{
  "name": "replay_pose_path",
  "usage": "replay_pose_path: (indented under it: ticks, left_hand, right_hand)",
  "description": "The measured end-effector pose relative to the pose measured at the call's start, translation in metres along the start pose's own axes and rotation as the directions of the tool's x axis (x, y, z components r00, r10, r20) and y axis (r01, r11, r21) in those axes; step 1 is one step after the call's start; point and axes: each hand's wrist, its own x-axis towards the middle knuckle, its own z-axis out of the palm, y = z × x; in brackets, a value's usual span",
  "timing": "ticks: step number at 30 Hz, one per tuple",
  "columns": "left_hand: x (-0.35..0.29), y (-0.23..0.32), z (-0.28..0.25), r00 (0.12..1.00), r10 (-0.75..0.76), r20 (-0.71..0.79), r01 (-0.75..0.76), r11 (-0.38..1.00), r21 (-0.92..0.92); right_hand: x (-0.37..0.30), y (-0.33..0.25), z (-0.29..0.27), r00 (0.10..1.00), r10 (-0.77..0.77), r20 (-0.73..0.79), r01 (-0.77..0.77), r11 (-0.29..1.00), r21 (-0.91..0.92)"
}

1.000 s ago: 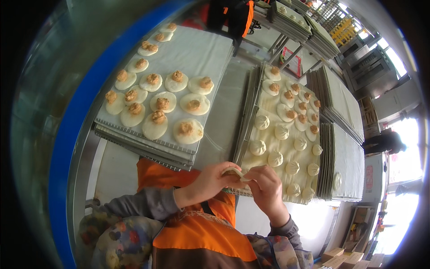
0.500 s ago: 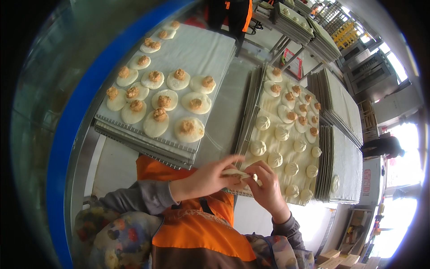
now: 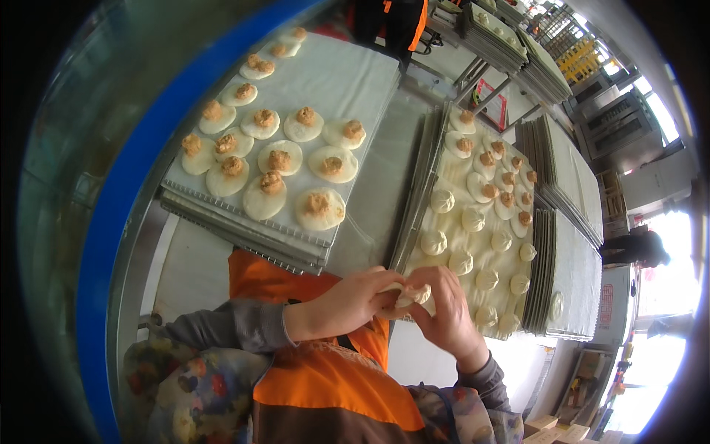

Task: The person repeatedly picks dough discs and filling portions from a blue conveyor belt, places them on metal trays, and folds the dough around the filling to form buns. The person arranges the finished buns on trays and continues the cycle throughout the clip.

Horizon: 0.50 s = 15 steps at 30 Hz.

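Between my hands, low in the middle, is a partly pleated bun (image 3: 413, 297) with some filling showing at its top. My left hand (image 3: 353, 302) is curled round its left side. The fingers of my right hand (image 3: 445, 311) pinch the dough edge from the right; the bun's underside is hidden. At left, a paper-lined wire tray (image 3: 333, 78) carries several flat dough rounds (image 3: 316, 209) topped with lumps of orange-brown filling. Just past my right hand, another lined tray (image 3: 473, 248) holds several closed, pleated buns (image 3: 460, 263) in its nearer part and filled open rounds (image 3: 482, 189) farther off.
Stacks of lined trays (image 3: 566, 259) stand at the right, with more trays on a rack (image 3: 492, 37) behind. A metal worktop (image 3: 373, 170) lies between the two trays. Another person (image 3: 384, 26) stands at the far side. A blue edge (image 3: 118, 214) runs along the left.
My right hand has turned and closed in over the bun, and my left fingers have curled in more. The bun looks more gathered. The whole view has shifted slightly.
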Motion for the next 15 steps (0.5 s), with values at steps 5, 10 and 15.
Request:
replay_pose_path:
  ticks: [5,10,15]
  left_hand:
    - [0.004,0.005,-0.007,0.887,-0.396,0.238,0.447,0.866,-0.224]
    - [0.009,0.001,-0.006,0.991,0.124,0.054,-0.119,0.988,-0.095]
    - [0.000,0.000,0.004,0.928,-0.360,0.097,0.360,0.797,-0.485]
  right_hand:
    - [0.001,-0.004,0.000,0.970,-0.216,0.115,0.236,0.949,-0.208]
    - [0.000,0.001,0.006,0.993,0.080,0.085,-0.084,0.996,0.043]
    - [0.002,0.006,0.007,0.999,-0.035,0.000,0.035,0.996,-0.085]
